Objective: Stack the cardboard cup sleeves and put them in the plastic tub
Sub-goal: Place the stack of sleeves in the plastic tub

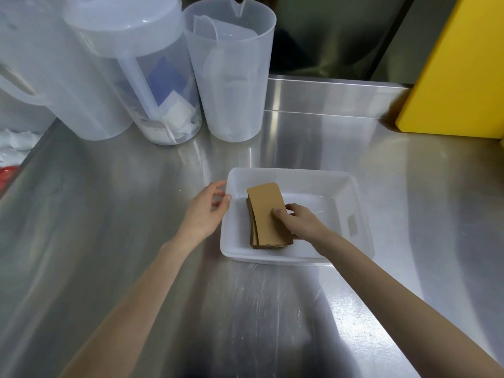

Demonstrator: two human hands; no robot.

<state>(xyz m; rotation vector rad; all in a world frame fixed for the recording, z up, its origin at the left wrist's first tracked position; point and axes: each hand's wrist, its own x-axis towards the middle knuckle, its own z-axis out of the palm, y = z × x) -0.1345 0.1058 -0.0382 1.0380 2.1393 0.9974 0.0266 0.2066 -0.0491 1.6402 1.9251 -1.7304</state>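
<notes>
1. The plastic tub [354, 203], white and rectangular, is sitting on the steel counter [114, 241], slightly right of frame centre.
2. The stack of cardboard cup sleeves [266, 214] is lying flat inside the tub, in its left half, with the long axis running from 12 o'clock to 6 o'clock. The lower sleeves are fanning out slightly along the left edge of the stack.
3. The right hand [302, 222] is reaching into the tub from 5 o'clock. Its thumb is pressing on the top sleeve near the right edge, and its fingers are curling around that same edge, so the hand is pinching the stack.
4. The left hand [207, 208] is positioned at 9 o'clock of the tub. Its fingers are loosely curled and slightly spread, with the thumb tip touching the tub's left rim; it is gripping nothing.
5. Three translucent plastic pitchers are standing at 11 o'clock of the tub, well apart from it: an open pitcher [231, 85], a lidded pitcher [141, 77] and a further one [41, 64] at the far left.
6. A yellow board [458, 66] is leaning at 2 o'clock of the tub, near the counter's rear edge.
</notes>
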